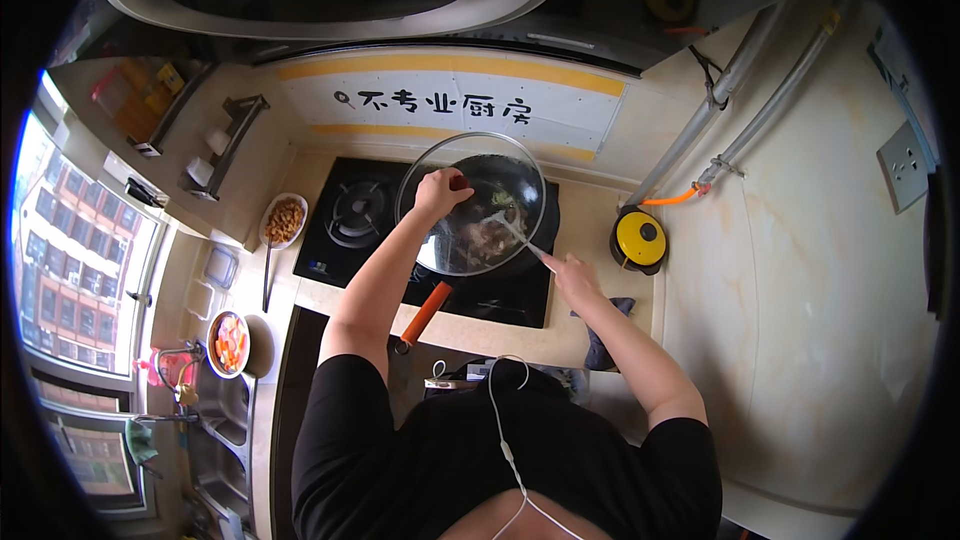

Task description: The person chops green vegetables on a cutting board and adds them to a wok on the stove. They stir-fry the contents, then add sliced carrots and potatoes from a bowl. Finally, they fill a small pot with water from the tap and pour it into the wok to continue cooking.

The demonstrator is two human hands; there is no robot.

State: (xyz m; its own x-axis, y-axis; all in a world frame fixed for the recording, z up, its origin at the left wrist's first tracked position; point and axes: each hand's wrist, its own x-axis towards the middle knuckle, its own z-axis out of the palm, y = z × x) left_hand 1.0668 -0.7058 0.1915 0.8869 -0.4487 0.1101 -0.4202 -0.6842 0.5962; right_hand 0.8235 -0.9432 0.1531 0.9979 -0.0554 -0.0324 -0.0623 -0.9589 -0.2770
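Observation:
My left hand [442, 193] grips the dark red knob of a glass lid [424, 165], which it holds above a dark wok [480, 165]. Through the glass, pale pieces of food [487, 236] and a small greenish heap [502, 199] show in the wok. My right hand [574, 277] is closed around the handle of a spatula [534, 247], whose blade is among the food. The wok's orange handle [426, 315] points toward my body. The wok sits on the right side of a black gas hob [345, 270].
A yellow-lidded pot [639, 237] and a dark cloth [600, 337] lie on the right. On the left are a dish of brown food [284, 220] with chopsticks [267, 277], a bowl of cut vegetables [229, 343] and a double sink [221, 420]. A range hood [337, 26] hangs above.

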